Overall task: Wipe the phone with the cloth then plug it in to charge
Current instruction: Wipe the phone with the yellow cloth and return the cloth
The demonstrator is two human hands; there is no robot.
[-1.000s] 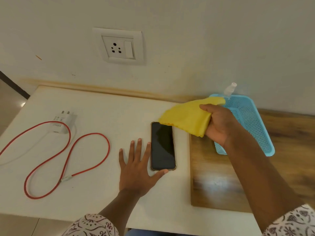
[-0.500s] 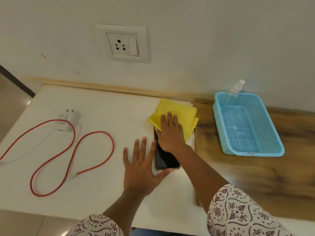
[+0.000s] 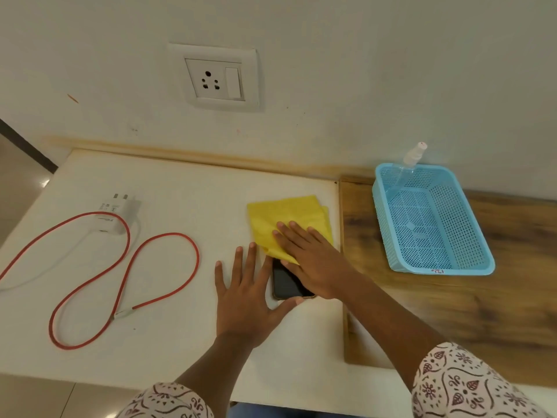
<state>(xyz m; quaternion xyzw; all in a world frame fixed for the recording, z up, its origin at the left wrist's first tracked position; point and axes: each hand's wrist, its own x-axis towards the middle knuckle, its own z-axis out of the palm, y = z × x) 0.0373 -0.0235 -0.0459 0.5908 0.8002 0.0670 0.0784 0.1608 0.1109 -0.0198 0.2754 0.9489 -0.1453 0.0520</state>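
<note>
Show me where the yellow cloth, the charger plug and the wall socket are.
yellow cloth (image 3: 280, 215), head view, bare upper part beyond the hand
charger plug (image 3: 116, 214), head view, white body
wall socket (image 3: 211, 79), head view, pin holes

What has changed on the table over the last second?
The right hand brought the yellow cloth over from the blue basket, where it held it bunched up, and now presses it flat over the phone's far end. The left hand stayed flat beside the phone; the charger and red cable stayed put.
</note>
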